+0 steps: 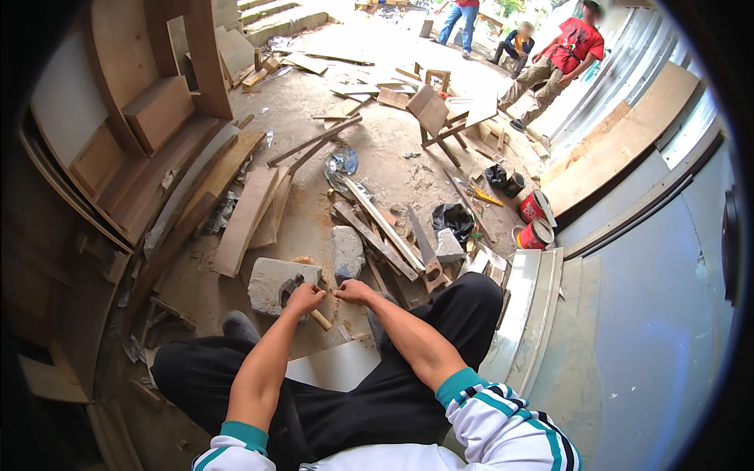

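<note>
I sit with my knees apart and both hands close together in front of me. My left hand (305,298) is closed, fingertips pinched together. Facing it, my right hand (355,293) is pinched too. Whatever lies between the fingers is too small to make out. A hammer (320,319) passes beneath my left hand, its dark head by a pale stone block (271,275); whether that hand touches it, I cannot tell. Beyond the right hand stands a second grey block (346,250). A handsaw (428,255) lies to the right, past my right knee.
Scrap boards (377,224) and planks (250,220) litter the dirt floor ahead. Red paint cans (536,234) and a black plastic bag (453,220) sit to the right. A wooden cabinet (157,118) stands left, metal panels (652,298) right. Several people, one in a red shirt (577,43), are farther off.
</note>
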The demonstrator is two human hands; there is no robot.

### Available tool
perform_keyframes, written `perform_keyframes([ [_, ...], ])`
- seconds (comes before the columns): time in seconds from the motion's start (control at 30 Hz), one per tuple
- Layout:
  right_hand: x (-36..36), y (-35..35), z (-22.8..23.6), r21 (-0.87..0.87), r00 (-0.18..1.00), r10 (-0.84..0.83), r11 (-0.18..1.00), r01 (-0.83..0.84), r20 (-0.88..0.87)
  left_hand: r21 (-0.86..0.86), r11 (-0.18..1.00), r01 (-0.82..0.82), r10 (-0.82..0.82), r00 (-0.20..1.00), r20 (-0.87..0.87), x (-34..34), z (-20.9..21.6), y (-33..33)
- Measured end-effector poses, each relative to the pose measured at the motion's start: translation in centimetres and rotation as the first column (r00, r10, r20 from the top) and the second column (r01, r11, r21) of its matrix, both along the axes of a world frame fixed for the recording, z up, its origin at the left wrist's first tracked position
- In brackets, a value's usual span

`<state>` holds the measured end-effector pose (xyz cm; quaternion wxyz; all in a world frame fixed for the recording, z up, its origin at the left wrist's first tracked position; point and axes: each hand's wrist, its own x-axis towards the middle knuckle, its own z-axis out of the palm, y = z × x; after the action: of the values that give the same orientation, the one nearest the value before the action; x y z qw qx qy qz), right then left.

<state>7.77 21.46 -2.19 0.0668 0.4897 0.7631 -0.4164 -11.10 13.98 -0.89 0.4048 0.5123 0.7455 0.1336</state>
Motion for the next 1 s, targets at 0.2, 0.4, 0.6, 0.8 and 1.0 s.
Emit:
perform_keyframes([
  [0.2,2.2,-0.9,-5.3,-0.041,1.000,-0.022,0.999,0.023,0.011,0.128,0.981,-0.149,0.139,0.987,0.084,-1.2,-3.6,-1.9],
  [0.4,0.3,-1.1,-9.9,-0.091,0.998,0.055,0.995,-0.051,0.039,0.146,0.863,-0.483,0.434,0.858,0.274,-4.4,-8.0,-1.6],
  [0.6,-3.5,-1.2,-6.3,-0.157,0.993,0.081,0.985,-0.067,0.085,0.023,0.837,-0.546,0.528,0.820,0.221,-7.3,-8.3,-1.1],
  [0.8,-1.3,-0.1,-5.2,-0.109,0.996,-0.085,0.990,0.085,0.004,0.126,0.892,-0.435,0.418,0.898,0.140,-4.5,-7.0,-0.2],
  [1.0,3.7,-2.4,-7.8,-0.117,0.966,-0.248,0.960,0.255,0.071,0.058,0.841,-0.538,0.498,0.811,0.307,-2.8,-7.9,-3.2],
])
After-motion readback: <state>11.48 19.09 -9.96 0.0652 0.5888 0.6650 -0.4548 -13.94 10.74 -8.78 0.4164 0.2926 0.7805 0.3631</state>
